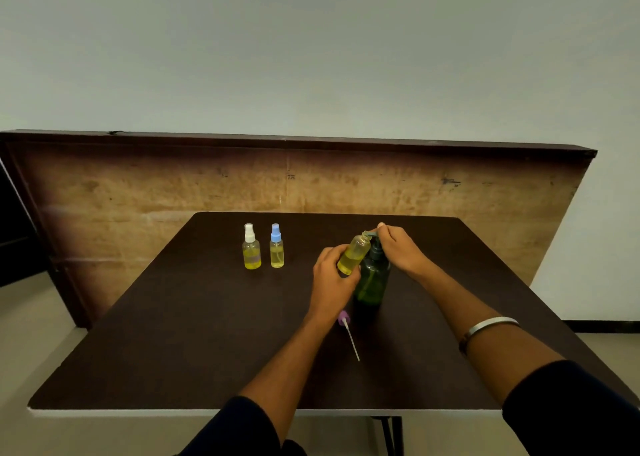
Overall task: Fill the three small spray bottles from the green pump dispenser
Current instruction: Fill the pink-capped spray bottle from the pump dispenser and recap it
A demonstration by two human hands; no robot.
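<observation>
Left hand wraps uncapped clear plastic bottle, tilted, yellow liquid inside, neck at nozzle. Right hand curls over pump head of translucent green dispenser, upright on dark matte table. Purple spray cap with thin tube lies just beside the dispenser's base. White-capped bottle, blue-capped bottle stand well left.

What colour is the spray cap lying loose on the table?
Purple, with a white dip tube: the loose spray cap, seen in the head view near the left hand.
</observation>
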